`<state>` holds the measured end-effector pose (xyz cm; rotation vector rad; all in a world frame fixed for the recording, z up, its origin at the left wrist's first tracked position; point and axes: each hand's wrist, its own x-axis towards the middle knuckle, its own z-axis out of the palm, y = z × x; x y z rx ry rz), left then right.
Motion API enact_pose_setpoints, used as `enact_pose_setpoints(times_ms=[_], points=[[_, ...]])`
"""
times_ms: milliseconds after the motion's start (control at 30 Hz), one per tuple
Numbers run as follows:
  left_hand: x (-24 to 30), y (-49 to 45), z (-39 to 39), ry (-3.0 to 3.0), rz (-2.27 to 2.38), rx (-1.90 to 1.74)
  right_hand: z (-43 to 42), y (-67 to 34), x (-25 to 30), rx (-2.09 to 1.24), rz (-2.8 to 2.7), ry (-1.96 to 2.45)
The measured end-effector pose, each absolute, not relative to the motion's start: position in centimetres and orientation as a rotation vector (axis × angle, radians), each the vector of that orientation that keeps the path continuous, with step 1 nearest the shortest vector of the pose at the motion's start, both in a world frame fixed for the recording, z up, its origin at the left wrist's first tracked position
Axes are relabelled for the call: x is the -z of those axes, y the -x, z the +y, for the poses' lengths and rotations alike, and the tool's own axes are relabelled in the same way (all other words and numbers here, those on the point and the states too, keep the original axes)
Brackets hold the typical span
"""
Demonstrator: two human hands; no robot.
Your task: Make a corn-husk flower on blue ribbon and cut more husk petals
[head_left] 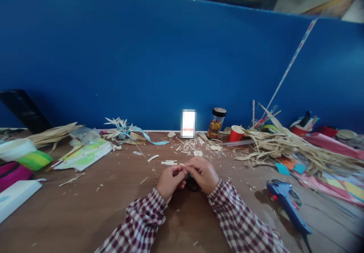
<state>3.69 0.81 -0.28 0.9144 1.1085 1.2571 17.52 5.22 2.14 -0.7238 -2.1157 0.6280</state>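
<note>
Near the middle of the table my left hand [173, 179] is closed, its thumb and fingertips pinching a thin pale strip [184, 165]. Close against it, my right hand [204, 173] is curled, with its fingertips at the same strip. Under the right palm shows a dark looped handle [192, 184], which looks like that of scissors; the blades are hidden. Just beyond the fingers lie short whitish strips [169, 162] and a heap of thin shavings [192, 145].
To the right are a blue glue gun [288, 201] with its cord, dried fibre strips [284, 145] and a red cup [236, 133]. A lidded jar [216, 123] stands by the blue partition [159, 55]. A painted sheet [85, 154] and a white box [18, 198] lie left.
</note>
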Motion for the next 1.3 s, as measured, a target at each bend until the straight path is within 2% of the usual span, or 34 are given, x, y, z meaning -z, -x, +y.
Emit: enact_pose_setpoints(times_ms=[567, 700, 833, 933, 1100, 1300], points=[[0.4, -3.6, 0.8, -1.215, 1.275, -1.228, 5.3, -17.5, -1.7, -0.587, -2.215, 0.786], [0.4, -3.7, 0.6, -1.229, 1.291, -1.234, 5.8, -17.9, -1.7, -0.46, -2.271, 0.879], [0.1, -4.3, 0.2, -1.229, 1.232, -1.223, 7.3, -19.7, -2.0, -0.209, -2.264, 1.163], [0.2, -4.4, 0.4, -1.069, 1.222, -1.301, 8.0, -20.7, -2.2, -0.125, -2.157, 1.203], [0.4, -3.4, 1.2, -0.723, 1.184, -1.465, 6.9, -19.5, -2.2, -0.204, -2.107, 1.027], [0.2, -3.3, 1.1, -0.663, 1.151, -1.501, 5.1, -18.1, -2.5, -0.42, -2.132, 0.861]])
